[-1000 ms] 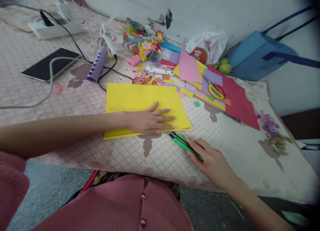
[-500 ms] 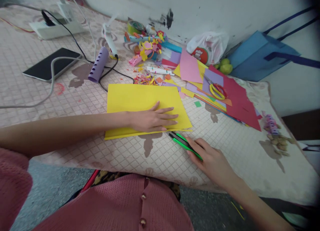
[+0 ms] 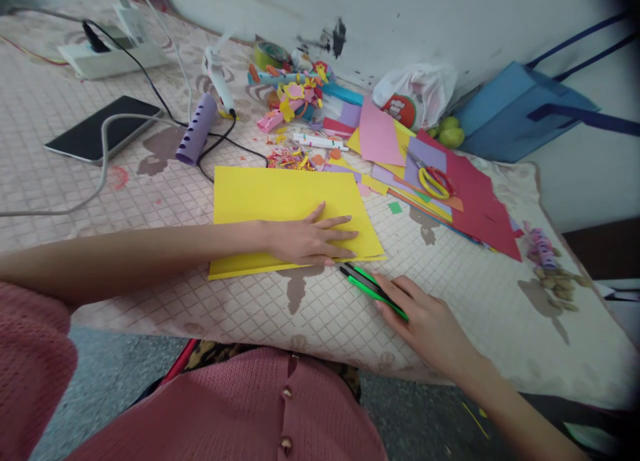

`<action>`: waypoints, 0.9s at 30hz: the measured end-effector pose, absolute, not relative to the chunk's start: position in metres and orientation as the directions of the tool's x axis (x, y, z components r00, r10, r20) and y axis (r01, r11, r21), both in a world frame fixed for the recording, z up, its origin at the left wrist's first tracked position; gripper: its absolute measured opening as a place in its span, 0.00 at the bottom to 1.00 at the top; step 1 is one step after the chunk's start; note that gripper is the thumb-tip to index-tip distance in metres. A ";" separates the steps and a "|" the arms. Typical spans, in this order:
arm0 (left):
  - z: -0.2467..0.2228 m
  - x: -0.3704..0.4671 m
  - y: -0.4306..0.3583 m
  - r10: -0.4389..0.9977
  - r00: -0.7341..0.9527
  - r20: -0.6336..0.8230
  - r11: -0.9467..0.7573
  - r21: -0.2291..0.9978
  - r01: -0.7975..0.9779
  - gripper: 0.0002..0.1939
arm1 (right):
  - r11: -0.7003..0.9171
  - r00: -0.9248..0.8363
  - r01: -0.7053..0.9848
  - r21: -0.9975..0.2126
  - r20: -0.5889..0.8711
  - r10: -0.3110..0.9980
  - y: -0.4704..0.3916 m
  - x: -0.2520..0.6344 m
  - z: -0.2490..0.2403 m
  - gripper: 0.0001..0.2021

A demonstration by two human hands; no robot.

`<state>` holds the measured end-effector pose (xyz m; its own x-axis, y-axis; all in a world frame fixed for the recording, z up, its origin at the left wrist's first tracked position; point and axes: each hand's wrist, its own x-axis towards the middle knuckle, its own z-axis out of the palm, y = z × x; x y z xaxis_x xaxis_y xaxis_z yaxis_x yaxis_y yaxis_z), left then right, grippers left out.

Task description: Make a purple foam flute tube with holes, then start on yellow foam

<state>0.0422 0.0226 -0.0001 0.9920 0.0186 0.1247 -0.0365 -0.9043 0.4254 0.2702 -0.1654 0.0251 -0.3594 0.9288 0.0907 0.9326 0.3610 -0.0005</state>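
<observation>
A yellow sheet of paper (image 3: 270, 194) lies on the patterned tablecloth (image 3: 250, 308) in front of me, with a narrow folded or cut strip along its near edge. My left hand (image 3: 313, 240) presses flat on the sheet, its fingers spread toward the right. In my right hand (image 3: 425, 321) is a green and black utility knife (image 3: 373, 288). Its tip points up and left, close to the sheet's near right corner and just below my left fingertips. Whether the blade is out, I cannot make out.
Behind the sheet lie paper scraps (image 3: 290, 158), markers (image 3: 320, 141) and paper flowers (image 3: 295, 94). Scissors (image 3: 434, 181) rest on coloured papers (image 3: 485, 208) at right. On the left are a tablet (image 3: 105, 128), a purple paper tube (image 3: 197, 129), a glue gun (image 3: 219, 81) and cables.
My left hand has slid very slightly right, with its fingers a little more spread. The utility knife and my right hand have shifted a touch to the right.
</observation>
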 end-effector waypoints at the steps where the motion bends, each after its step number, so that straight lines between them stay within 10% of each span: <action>1: 0.001 0.043 0.022 0.025 0.992 0.127 -0.901 0.433 -0.033 0.21 | 0.362 -0.360 0.932 -0.002 0.091 0.928 -0.165 0.270 0.025 0.20; 27: 0.006 0.081 0.004 0.419 0.873 0.249 -0.788 0.578 0.213 0.13 | 0.354 -0.351 0.935 -0.013 0.083 0.933 -0.165 0.270 0.027 0.19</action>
